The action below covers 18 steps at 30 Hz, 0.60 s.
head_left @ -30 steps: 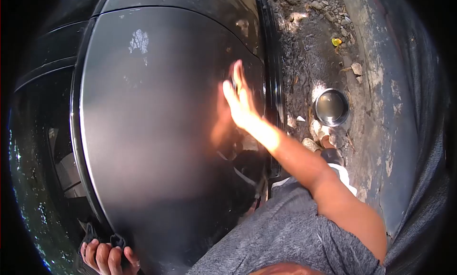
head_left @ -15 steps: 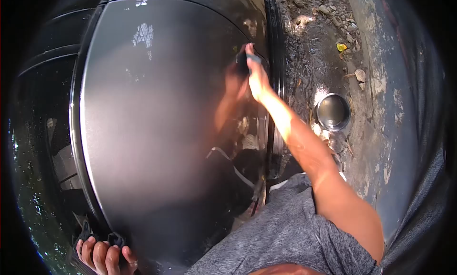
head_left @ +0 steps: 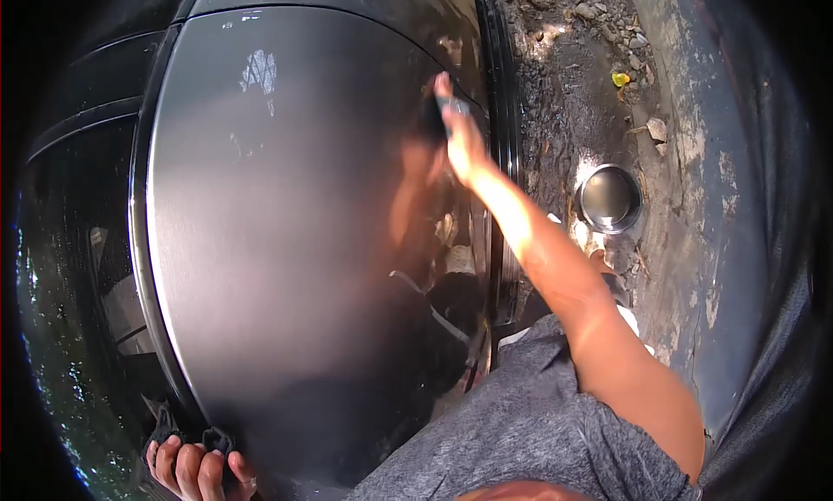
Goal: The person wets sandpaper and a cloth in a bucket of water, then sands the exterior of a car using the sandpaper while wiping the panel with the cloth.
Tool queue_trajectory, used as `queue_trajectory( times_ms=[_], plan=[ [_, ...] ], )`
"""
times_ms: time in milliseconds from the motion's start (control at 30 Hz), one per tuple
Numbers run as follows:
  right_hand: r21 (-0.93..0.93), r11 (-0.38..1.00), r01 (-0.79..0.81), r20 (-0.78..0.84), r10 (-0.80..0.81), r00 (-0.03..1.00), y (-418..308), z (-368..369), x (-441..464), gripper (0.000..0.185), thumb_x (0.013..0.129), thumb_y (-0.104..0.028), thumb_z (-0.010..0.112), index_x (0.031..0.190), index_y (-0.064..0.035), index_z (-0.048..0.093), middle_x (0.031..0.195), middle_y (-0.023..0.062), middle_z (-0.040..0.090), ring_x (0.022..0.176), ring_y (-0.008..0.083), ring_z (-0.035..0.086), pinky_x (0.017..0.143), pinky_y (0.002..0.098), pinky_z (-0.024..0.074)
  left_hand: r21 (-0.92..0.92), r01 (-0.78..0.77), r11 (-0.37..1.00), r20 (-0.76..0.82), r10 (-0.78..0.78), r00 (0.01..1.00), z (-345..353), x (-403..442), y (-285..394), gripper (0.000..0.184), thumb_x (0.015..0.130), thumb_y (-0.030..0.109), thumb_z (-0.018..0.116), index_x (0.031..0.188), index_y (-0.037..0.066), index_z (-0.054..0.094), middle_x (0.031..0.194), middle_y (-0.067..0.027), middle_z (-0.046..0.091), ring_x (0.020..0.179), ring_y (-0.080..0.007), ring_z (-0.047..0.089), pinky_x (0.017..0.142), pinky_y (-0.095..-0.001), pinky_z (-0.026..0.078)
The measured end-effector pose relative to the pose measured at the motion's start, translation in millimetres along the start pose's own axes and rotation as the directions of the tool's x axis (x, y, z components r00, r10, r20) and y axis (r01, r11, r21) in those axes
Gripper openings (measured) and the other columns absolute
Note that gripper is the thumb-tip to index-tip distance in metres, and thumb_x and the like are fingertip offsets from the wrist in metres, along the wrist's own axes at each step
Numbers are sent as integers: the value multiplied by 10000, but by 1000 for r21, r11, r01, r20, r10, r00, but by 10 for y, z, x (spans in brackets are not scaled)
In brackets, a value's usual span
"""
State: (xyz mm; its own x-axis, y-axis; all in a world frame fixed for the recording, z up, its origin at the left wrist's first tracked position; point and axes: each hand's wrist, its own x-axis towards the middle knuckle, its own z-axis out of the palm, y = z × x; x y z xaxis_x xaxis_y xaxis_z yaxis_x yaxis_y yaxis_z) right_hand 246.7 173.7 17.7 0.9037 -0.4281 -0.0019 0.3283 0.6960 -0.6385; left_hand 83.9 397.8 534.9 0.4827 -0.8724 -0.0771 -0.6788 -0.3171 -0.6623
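My right hand presses against the glossy dark car door panel, near its lower edge. A dark grey cloth shows between its fingers and thumb; most of it is hidden by the hand. The hand's reflection shows in the paint beside it. At the bottom left, my left hand is closed with curled fingers around a bunched black cloth, close to the window trim. Part of that hand is cut off by the frame edge.
A round metal bowl with liquid stands on the wet, stony ground right of the car. Beyond it runs a weathered wall. The car's window lies at left. A yellow leaf lies among the stones.
My right hand has shifted slightly up and left along the door panel with the cloth. My left hand keeps its grip, a touch lower and further right in view.
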Motion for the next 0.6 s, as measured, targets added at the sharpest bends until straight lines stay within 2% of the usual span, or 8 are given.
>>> queue_trajectory(
  times_ms=[167,200,267,367,400,467,500,600],
  plan=[
    [-178,982,63,4,-63,998,-203,317,-336,590,1016,-181,338,1556,29,223,1671,145,98,1549,256,46,1247,337,34,-18,-25,1000,-29,24,999,57,90,-39,242,910,245,647,822,31,574,844,-142,602,971,-378,600,929,-618,454],
    [-289,951,112,60,-99,993,-144,232,-306,608,1020,-212,328,1554,48,201,1669,175,76,1550,286,12,1247,344,36,-26,-48,999,-115,44,992,111,214,-20,258,911,258,681,780,55,590,798,-111,619,893,-329,616,866,-542,476],
    [-294,952,-82,-152,38,988,-150,88,159,630,1024,-253,320,1547,72,186,1660,213,80,1550,293,1,1247,357,39,-61,-96,993,-265,77,961,159,375,45,309,912,284,749,696,101,624,706,-50,653,738,-229,647,739,-391,521],
    [0,996,-92,-202,90,975,129,60,207,604,1034,-257,361,1567,-8,223,1676,123,73,1547,202,59,1243,328,43,-11,-124,992,-251,118,961,211,365,61,314,923,288,721,699,93,618,715,-53,650,748,-240,641,754,-406,514],
    [-360,932,28,-68,-56,996,68,168,-67,641,1054,-321,295,1571,25,139,1666,195,50,1550,293,14,1248,355,39,-9,-128,992,-224,122,967,201,345,68,313,924,286,719,699,94,615,716,-52,647,751,-238,639,755,-407,514],
    [-433,894,116,13,-122,992,13,201,-411,630,1056,-322,297,1581,-8,144,1672,177,30,1551,276,25,1249,353,37,-15,-123,992,-218,117,969,167,370,60,312,925,283,714,701,94,609,719,-51,642,757,-234,635,758,-409,514],
    [-233,972,-13,-151,-23,988,111,173,-212,633,1052,-314,296,1575,8,143,1668,186,41,1551,267,27,1249,357,42,-14,-116,993,-216,110,970,127,351,59,311,926,282,711,702,94,605,720,-50,640,760,-233,634,759,-411,514],
    [-271,961,-56,-157,14,988,186,-121,82,631,1037,-291,303,1569,19,165,1667,186,57,1550,261,17,1248,355,36,-18,-102,995,-202,96,975,53,379,85,310,929,278,704,704,94,596,725,-47,633,769,-227,628,763,-414,514]
  ],
)
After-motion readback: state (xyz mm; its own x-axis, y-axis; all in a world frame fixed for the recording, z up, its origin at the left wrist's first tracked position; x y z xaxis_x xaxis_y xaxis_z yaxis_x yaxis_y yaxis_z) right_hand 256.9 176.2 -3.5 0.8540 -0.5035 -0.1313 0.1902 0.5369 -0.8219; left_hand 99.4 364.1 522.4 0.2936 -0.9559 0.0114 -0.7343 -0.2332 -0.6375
